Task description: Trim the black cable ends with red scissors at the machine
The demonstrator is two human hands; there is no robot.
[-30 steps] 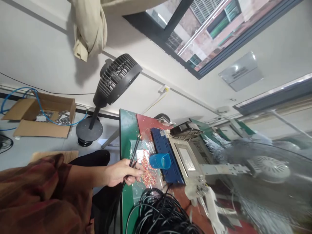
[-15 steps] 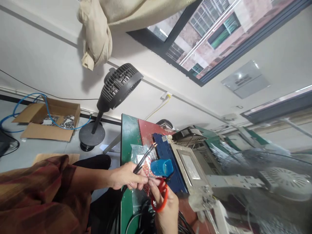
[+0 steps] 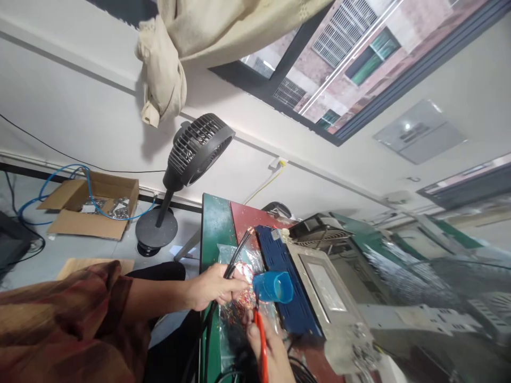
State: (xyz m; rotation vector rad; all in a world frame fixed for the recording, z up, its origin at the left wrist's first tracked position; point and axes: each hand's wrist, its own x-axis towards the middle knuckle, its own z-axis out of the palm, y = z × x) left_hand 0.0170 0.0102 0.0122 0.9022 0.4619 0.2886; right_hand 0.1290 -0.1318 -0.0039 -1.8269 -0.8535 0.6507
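The left hand (image 3: 213, 287) is closed around the black cable (image 3: 235, 254), stripped ends raised over the green bench (image 3: 213, 221). The right hand (image 3: 269, 348) grips red-handled scissors (image 3: 261, 346) just below. No cut is visible yet; trimming appears outstanding.

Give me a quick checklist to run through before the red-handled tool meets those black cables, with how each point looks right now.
1. Left hand grips the black cables firmly: ok.
2. Cable ends point up and away from the fingers: ok.
3. Right hand holds the red-handled tool: ok.
4. Tool's blades open or shut: cannot tell, they are hidden.
5. Blue cup kept out of the way: not ok, it sits right beside both hands.
6. Tool's tip lined up on the cables: cannot tell.
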